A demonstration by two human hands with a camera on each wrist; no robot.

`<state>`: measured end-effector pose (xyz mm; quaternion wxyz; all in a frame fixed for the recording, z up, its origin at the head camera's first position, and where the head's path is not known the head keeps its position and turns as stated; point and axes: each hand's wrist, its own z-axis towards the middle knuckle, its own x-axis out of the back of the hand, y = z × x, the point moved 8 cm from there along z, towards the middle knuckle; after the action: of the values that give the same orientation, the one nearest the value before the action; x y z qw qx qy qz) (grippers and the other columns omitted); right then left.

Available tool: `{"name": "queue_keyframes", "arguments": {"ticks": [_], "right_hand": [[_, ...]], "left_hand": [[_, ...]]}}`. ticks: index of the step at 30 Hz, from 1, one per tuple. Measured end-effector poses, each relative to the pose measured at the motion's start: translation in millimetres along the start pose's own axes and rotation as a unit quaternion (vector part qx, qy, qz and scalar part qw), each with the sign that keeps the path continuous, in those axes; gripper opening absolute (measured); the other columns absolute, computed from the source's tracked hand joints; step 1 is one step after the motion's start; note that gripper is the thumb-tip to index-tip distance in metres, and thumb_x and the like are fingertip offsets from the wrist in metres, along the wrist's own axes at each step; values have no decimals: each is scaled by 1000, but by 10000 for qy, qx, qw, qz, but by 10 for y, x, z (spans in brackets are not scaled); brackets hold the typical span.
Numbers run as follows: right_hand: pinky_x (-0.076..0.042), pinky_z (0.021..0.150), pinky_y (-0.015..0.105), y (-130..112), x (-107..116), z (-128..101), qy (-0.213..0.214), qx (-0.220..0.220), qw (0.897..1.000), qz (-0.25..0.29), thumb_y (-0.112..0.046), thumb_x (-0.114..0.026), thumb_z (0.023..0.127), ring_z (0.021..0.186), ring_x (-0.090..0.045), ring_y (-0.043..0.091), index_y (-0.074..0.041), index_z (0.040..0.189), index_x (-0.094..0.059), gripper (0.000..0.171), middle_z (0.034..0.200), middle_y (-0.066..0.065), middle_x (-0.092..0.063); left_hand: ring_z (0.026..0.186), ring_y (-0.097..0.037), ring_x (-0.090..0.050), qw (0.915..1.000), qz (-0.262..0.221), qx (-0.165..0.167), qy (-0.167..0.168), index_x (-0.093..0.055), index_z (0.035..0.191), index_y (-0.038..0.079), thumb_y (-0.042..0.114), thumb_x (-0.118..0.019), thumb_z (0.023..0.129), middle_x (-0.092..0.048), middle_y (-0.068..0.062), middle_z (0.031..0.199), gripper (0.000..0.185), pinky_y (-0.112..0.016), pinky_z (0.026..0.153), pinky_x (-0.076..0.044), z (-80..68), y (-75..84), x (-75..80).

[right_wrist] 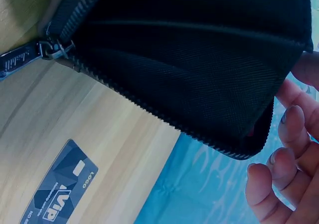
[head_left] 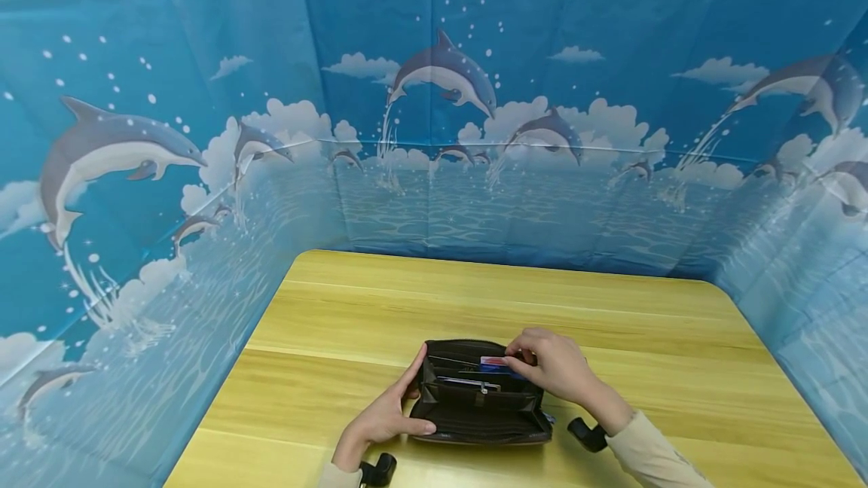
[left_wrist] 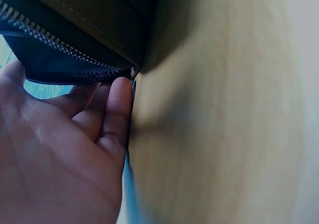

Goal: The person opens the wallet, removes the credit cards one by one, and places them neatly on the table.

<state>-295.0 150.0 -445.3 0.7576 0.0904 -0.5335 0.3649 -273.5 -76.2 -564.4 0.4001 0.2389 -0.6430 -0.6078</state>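
A dark zip-around wallet lies unzipped and spread on the table, showing its compartments and card slots. My left hand holds its left side, thumb on the front edge and fingers along the side; in the left wrist view the fingers touch the wallet beside the zipper. My right hand is at the back right corner, thumb and forefinger pinching a red and blue card at a rear slot. In the right wrist view the wallet's side panel hides that card, and a metal zipper pull hangs left.
A dark VIP card lies on the wooden table, seen in the right wrist view. Pale card edges show in the wallet's middle pocket. A blue dolphin-print sheet surrounds the table's back and sides.
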Motion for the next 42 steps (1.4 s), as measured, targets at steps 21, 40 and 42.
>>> {"name": "queue_keyframes", "arguments": {"ticks": [21, 40, 42], "right_hand": [[-23, 40, 20, 39, 24, -62, 210, 26, 9973, -710, -33, -81, 75, 50, -29, -2, -25, 85, -66, 18, 64, -16, -37], [-22, 40, 21, 87, 46, -92, 223, -184, 9964, -791, -38, -80, 75, 48, -28, -1, -25, 79, -58, 26, 61, -16, -36], [-23, 40, 21, 87, 51, -90, 217, -196, 9963, -805, -38, -80, 75, 48, -28, -2, -25, 79, -58, 25, 61, -16, -36]], "left_hand": [[140, -19, -12, 9999, -87, -68, -49, 3, 152, 38, 22, -79, 79, 4, 2, 157, 112, -33, 103, -30, 3, -3, -12], [139, -16, -14, 9999, -124, -45, -80, 3, 151, 39, 22, -79, 79, 3, 2, 157, 112, -32, 103, -29, 13, -15, -3], [139, -17, -13, 9999, -139, -37, -74, 3, 151, 39, 22, -79, 79, 4, 3, 157, 112, -32, 103, -29, 13, -13, 1]]}}
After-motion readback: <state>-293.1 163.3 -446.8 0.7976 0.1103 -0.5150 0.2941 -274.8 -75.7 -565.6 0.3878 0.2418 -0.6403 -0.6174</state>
